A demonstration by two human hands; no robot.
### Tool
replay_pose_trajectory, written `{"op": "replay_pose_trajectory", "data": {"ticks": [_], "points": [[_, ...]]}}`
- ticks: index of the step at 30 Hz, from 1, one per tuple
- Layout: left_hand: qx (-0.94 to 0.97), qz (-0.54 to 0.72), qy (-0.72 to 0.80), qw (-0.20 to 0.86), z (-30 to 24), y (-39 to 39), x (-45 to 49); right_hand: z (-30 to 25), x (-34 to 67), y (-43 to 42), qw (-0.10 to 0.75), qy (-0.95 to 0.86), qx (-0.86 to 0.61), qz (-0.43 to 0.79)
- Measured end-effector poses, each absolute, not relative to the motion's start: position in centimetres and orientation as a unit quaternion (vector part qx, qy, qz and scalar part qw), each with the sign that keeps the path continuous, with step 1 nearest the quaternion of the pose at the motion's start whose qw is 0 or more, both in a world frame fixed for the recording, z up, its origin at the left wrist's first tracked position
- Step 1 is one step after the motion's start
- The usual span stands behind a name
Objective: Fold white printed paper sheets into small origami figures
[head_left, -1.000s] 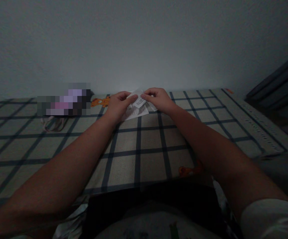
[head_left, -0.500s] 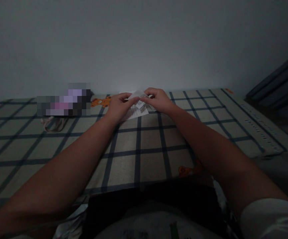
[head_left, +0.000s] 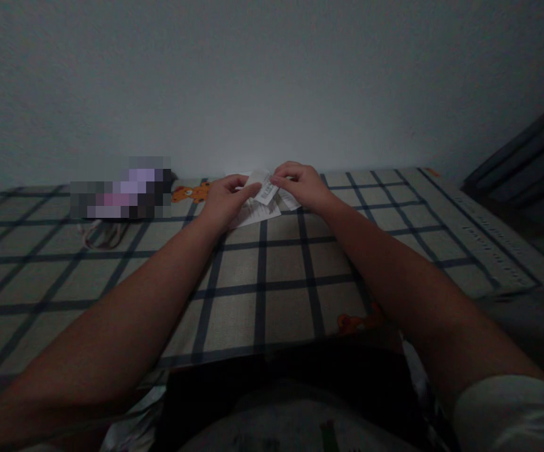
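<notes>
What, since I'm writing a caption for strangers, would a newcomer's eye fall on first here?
Probably the small white printed slip pinched between the left hand and the right hand, over white papers near the cloth's far edge. Next, the pixelated purple-and-pink object left of the hands, too blurred to identify. Then the orange bear print on the checked cloth, between that object and the left hand.

I count two hands, the left (head_left: 224, 198) and the right (head_left: 302, 185), and one slip (head_left: 266, 192) in their grip. Below it lies at least one paper (head_left: 255, 213); more, I can't tell. Left of the grip, one pixelated bundle (head_left: 125, 194). Around it, one cloth (head_left: 283, 263) with three orange prints (head_left: 189, 193).
</notes>
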State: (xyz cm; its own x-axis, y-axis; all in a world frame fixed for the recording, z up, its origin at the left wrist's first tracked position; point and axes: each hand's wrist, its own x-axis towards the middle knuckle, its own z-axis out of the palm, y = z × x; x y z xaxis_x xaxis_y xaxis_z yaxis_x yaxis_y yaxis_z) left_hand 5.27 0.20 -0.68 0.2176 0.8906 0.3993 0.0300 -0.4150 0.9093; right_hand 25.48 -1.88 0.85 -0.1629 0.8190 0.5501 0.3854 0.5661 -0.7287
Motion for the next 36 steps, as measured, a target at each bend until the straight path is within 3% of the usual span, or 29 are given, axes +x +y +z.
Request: {"op": "replay_pose_trajectory", "data": {"ticks": [6, 11, 25, 36], "points": [[0.688, 0.511, 0.327, 0.398, -0.1, -0.3, 5.3, 1.3, 24.6, -2.5, 0.505, -0.726, -0.413, 0.216], [0.621, 0.583, 0.306, 0.426, 0.1, -0.3, 5.6, 1.1, 24.0, -2.5, 0.541, -0.693, -0.422, 0.222], [0.646, 0.523, 0.265, 0.489, -1.0, 0.5, 5.9, 1.0, 24.6, -3.0, 0.448, -0.792, -0.399, 0.115], [0.691, 0.559, 0.258, 0.379, -1.7, 1.3, 5.9, 0.5, 24.7, -2.9, 0.399, -0.825, -0.4, 0.007]]}}
